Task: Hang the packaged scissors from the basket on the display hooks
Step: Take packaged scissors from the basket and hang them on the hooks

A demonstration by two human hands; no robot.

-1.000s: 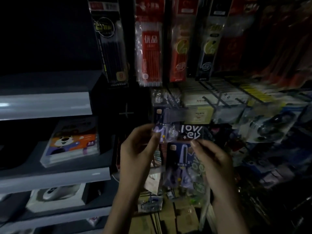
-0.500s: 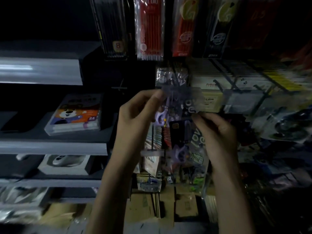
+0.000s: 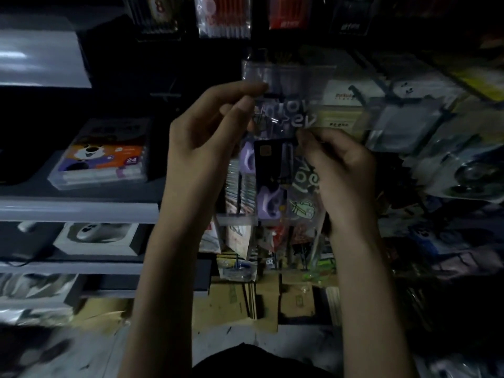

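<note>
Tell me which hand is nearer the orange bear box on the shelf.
Left. The left hand is right of the box; the right hand is farther right, past the scissors pack.

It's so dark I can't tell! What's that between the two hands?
In the head view, a clear packet of purple scissors sits between the left hand and the right hand. Both hands pinch its upper part.

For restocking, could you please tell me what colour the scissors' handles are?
Pale purple handles, clearest in head view.

Grey shelf (image 3: 81, 208) at left, bear-print box (image 3: 101, 159) lying on it — lower shelf (image 3: 68, 268), white boxed mouse (image 3: 98, 238)
</note>
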